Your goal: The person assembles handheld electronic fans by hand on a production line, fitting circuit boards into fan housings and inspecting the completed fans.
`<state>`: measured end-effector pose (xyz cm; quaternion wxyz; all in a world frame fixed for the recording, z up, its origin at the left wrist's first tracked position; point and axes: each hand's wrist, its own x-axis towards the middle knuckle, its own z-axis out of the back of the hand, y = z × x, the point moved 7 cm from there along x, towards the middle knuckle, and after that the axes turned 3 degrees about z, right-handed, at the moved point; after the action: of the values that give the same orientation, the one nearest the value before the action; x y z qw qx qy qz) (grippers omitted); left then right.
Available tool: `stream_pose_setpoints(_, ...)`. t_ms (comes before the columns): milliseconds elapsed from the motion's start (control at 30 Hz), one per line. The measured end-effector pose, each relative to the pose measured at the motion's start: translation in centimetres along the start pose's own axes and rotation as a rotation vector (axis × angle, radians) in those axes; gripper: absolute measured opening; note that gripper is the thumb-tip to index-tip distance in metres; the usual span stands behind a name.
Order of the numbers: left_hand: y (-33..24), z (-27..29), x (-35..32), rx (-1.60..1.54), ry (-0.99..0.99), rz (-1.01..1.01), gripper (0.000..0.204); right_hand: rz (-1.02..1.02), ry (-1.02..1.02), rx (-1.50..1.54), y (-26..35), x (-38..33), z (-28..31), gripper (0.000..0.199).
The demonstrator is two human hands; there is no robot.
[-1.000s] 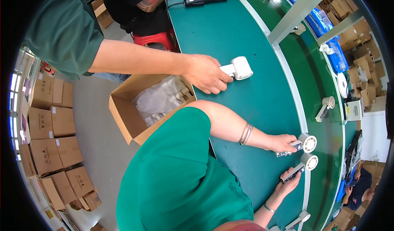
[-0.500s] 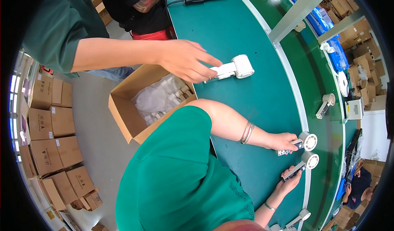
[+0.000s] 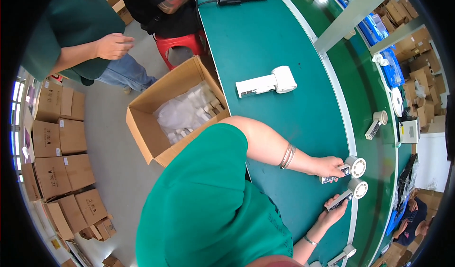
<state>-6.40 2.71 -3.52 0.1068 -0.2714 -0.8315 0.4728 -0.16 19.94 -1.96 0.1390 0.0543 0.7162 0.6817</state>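
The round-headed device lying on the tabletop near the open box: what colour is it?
The device is white, best seen in the head view.

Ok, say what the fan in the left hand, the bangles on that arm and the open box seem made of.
Fan: probably smooth off-white plastic, by its moulded, spoked grille. Bangles: likely polished metal, silvery with bright highlights. Open box: matte cardboard, by its plain brown, folded walls.

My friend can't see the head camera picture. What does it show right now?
The upper hand and lower hand of a person in a green shirt each grip a small pale fan. A white fan lies on the green table, with an open cardboard box of pale items at its edge and a person in dark green nearby.
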Motion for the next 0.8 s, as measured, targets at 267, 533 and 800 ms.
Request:
stream_pose_setpoints(267,-0.2,0.0,-0.1,0.041,0.003,-0.032,0.033,-0.012,-0.075,-0.033,0.7,-0.7,-0.7,0.032)
stream_pose_setpoints(533,-1.0,0.0,-0.6,0.264,-0.089,-0.103,0.037,0.036,-0.055,-0.125,0.6,-0.7,-0.1,0.029)
stream_pose_setpoints(800,-2.3,-0.2,-1.0,0.797,-0.065,-0.054,0.034,0.051,-0.003,-0.388,1.4,0.3,1.1,0.027)
